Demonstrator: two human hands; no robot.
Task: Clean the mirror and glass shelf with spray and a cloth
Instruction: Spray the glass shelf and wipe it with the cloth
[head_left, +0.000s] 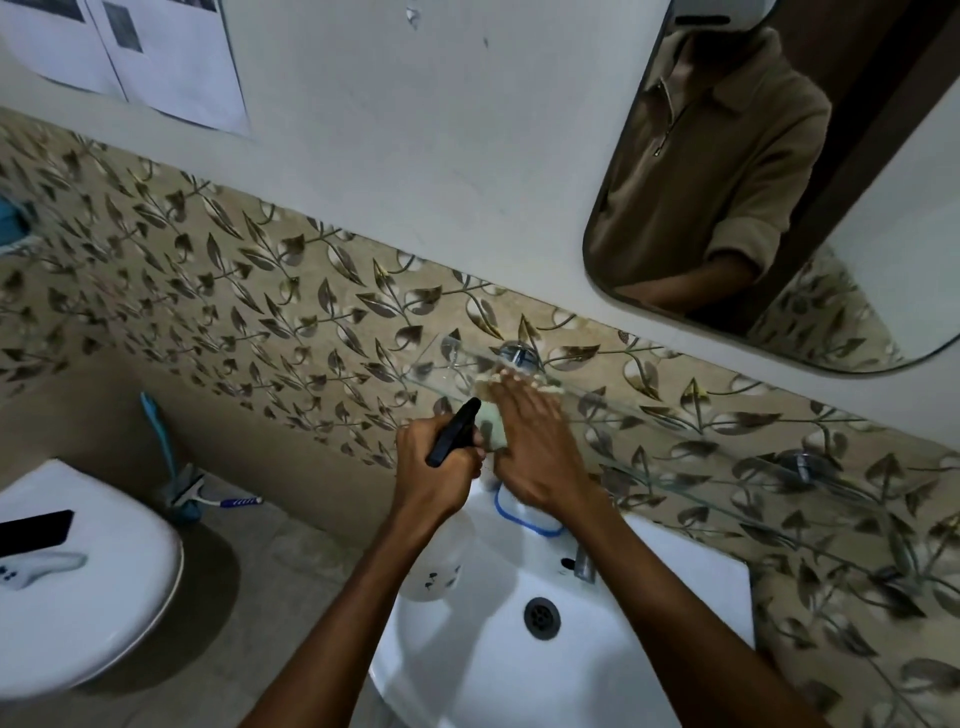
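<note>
A glass shelf (675, 452) runs along the leaf-patterned tiles above the basin. My right hand (535, 447) lies flat with straight fingers on a pale cloth (493, 423), pressing it onto the left end of the shelf. My left hand (439, 462) grips a spray bottle by its black trigger head (453, 432); the bottle's clear body (434, 566) hangs below my wrist. The rounded mirror (779, 182) hangs up on the right and reflects a person in a tan top.
A white basin (467, 649) with drain and tap (584, 564) sits below my arms. To the left are a closed toilet lid (104, 571) carrying a black phone and a white controller, and a blue brush (171, 467) in the corner. Papers hang on the wall.
</note>
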